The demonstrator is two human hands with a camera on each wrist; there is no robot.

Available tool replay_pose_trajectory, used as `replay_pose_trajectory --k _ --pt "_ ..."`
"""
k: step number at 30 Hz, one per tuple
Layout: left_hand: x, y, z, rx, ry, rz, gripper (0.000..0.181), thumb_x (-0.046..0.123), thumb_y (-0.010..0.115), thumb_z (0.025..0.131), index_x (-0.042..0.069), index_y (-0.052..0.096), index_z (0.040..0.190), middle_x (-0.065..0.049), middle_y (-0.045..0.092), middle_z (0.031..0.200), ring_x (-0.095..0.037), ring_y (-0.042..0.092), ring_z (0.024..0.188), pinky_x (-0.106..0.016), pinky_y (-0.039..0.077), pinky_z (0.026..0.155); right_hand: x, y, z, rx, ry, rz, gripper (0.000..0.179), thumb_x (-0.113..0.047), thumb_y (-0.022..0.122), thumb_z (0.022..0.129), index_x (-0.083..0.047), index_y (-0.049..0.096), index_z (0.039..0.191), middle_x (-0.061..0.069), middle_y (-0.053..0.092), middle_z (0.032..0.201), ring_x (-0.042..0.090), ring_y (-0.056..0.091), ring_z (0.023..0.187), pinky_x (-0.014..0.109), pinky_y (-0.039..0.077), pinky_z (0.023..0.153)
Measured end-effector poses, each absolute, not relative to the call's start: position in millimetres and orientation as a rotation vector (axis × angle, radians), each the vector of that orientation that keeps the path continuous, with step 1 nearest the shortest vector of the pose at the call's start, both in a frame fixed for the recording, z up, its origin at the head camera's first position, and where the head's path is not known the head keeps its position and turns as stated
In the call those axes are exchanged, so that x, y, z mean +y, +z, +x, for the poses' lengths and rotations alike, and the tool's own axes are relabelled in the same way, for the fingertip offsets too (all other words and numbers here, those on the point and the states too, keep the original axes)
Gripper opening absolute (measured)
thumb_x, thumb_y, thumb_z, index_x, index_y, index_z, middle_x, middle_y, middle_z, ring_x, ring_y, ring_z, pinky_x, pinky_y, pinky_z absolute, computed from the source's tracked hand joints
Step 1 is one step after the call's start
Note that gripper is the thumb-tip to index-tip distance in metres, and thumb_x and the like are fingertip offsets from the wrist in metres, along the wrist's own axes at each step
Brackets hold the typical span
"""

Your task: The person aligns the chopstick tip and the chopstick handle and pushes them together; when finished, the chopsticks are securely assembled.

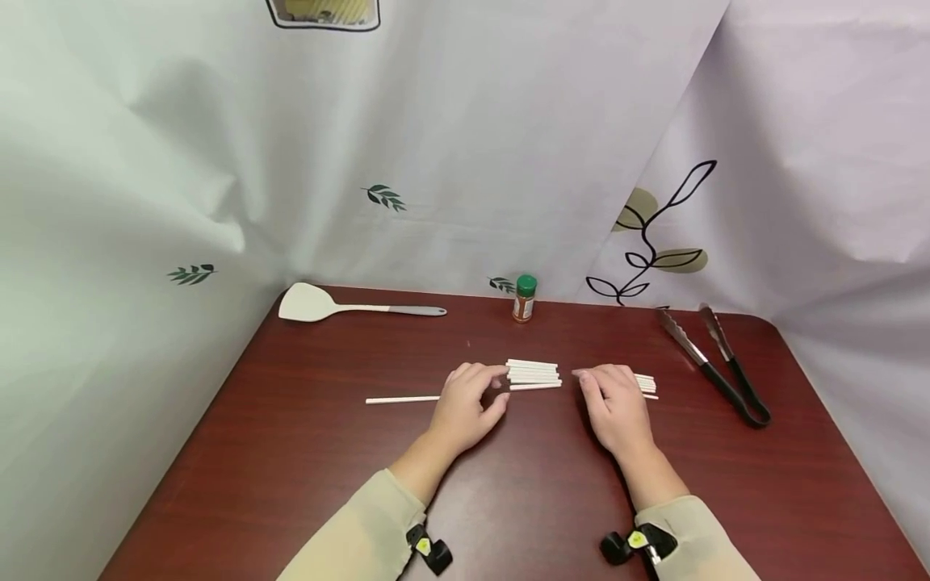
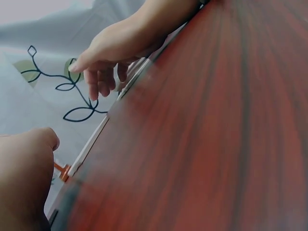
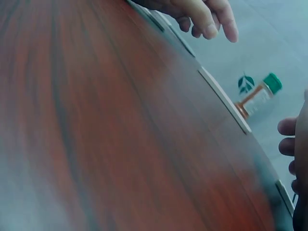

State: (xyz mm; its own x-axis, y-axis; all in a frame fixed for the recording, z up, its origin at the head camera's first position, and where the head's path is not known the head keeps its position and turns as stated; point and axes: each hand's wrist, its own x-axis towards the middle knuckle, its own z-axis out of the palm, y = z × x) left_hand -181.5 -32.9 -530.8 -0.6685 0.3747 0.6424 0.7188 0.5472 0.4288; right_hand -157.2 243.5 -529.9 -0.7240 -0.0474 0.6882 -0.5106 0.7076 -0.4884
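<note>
Several short white sticks lie side by side on the table between the two hands. My left hand is at their left end, fingers loosely bent and thumb apart, with nothing visible between them. A single white stick extends leftward from behind this hand. My right hand lies over the near side of another group of white sticks, whose ends show past it on the right. In the left wrist view, the right hand has loosely hanging fingers, without a visible grip. Parts of the sticks are hidden by both hands.
A white spatula with a grey handle end lies at the back left. A green-capped spice jar stands at the back edge. Black-handled tongs lie spread at the right. Patterned fabric hangs behind the dark red table.
</note>
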Motion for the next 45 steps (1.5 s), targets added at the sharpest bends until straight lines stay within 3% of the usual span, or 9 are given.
replay_pose_trajectory --k 14,20,33,39,45 --pt "-90.6 -534.7 -183.5 -2.251 -0.929 -0.857 0.031 0.013 0.082 0.085 0.01 0.079 0.115 0.004 0.069 0.089 -0.02 0.062 0.085 -0.042 0.05 0.08 196.5 -529.8 -160.6 -2.261 0.922 0.532 0.015 -0.016 0.069 0.1 -0.01 0.082 0.095 0.0 0.075 0.091 0.028 0.064 0.094 0.041 0.047 0.087" --pt "-128.7 -532.4 -185.6 -2.207 -0.9 -0.817 0.025 0.011 0.081 0.084 0.012 0.081 0.109 0.004 0.07 0.088 -0.023 0.063 0.084 -0.044 0.048 0.076 165.1 -529.3 -163.9 -2.307 0.87 0.566 0.01 -0.023 0.076 0.095 -0.016 0.083 0.096 -0.005 0.075 0.094 0.024 0.064 0.098 0.046 0.049 0.088" --pt "-183.1 -530.4 -183.1 -2.214 -0.853 -0.742 0.017 0.006 0.076 0.086 0.009 0.082 0.102 0.0 0.073 0.092 -0.026 0.063 0.083 -0.044 0.048 0.08 111.0 -530.4 -167.6 -2.345 0.865 0.728 0.012 -0.022 0.083 0.087 -0.018 0.084 0.098 -0.004 0.071 0.096 0.025 0.06 0.098 0.053 0.048 0.097" --pt "-198.5 -530.6 -180.1 -2.275 -0.836 -0.706 0.015 0.008 0.079 0.087 0.01 0.082 0.101 0.0 0.071 0.093 -0.024 0.061 0.083 -0.04 0.045 0.079 85.3 -530.7 -171.2 -2.332 0.812 0.77 0.011 -0.018 0.085 0.085 -0.018 0.084 0.096 -0.004 0.07 0.093 0.023 0.059 0.089 0.042 0.052 0.084" --pt "-209.2 -534.4 -175.2 -2.349 -0.811 -0.683 0.019 0.01 0.088 0.081 0.01 0.081 0.099 -0.002 0.07 0.095 -0.025 0.061 0.085 -0.046 0.046 0.079 64.1 -531.0 -173.9 -2.374 0.758 0.792 0.013 -0.018 0.087 0.086 -0.017 0.084 0.098 -0.003 0.069 0.095 0.022 0.059 0.089 0.035 0.052 0.076"
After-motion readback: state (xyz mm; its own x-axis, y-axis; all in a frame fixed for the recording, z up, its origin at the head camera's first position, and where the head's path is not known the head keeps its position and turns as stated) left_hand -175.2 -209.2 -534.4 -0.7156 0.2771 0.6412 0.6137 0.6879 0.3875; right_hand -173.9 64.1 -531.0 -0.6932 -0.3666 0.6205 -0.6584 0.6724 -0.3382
